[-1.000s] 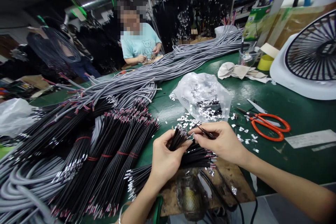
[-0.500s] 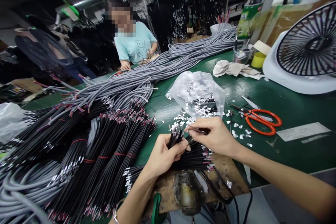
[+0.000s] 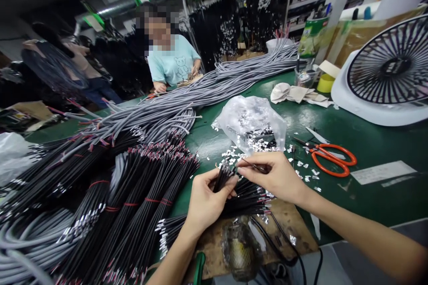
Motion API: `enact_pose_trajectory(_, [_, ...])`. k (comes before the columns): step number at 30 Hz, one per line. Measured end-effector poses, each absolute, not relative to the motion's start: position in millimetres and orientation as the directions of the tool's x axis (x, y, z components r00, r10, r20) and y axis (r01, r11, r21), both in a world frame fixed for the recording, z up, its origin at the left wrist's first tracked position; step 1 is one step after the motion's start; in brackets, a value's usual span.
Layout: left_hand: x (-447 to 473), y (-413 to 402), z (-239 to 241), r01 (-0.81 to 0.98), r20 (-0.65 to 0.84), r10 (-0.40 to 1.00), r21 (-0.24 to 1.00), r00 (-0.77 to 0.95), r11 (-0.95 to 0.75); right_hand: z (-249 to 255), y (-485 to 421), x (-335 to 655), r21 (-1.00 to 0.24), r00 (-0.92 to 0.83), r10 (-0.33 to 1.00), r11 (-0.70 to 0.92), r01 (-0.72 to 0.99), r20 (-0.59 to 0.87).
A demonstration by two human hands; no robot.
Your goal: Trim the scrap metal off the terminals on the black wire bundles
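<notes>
In the head view, your left hand [image 3: 207, 198] is gripping a small bundle of black wires [image 3: 220, 180], whose tips are pointing up above its fingers. Your right hand [image 3: 276, 174] is pinching a thin dark tool [image 3: 262, 169] just beside these tips; whether the tool is touching a wire, I cannot tell. Beyond both hands, a plastic bag [image 3: 249, 118] is lying on the green bench [image 3: 374, 202]. Orange-handled scissors [image 3: 334, 171] are lying to the right of your right hand.
</notes>
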State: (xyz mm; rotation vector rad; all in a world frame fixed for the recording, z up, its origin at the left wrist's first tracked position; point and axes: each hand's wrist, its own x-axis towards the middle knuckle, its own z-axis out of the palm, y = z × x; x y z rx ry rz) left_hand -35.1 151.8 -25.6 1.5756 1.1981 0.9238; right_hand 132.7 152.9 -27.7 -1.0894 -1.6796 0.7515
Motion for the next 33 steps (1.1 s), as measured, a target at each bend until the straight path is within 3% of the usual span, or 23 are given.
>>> enact_pose_trajectory(21, [-33.3,145.6,-20.2,0.207,-0.035,0.982,0.978,0.187,-0.004,-23.0,150.7,131.3,-0.951,-0.225,0.948,0.264,0.162,0.225])
enact_pose_trajectory(27, [-30.3,144.7,-26.2,0.216,0.065,0.990,0.972,0.125,-0.091,-23.9,150.3,130.5,-0.946,-0.217,0.947,0.275,0.172,0.236])
enact_pose_trajectory(33, [-29.1,141.3,-35.3,0.272,0.178,0.982,0.944,0.057,-0.187,-23.5,148.9,127.4,-0.975,-0.185,0.970,0.184,0.124,0.159])
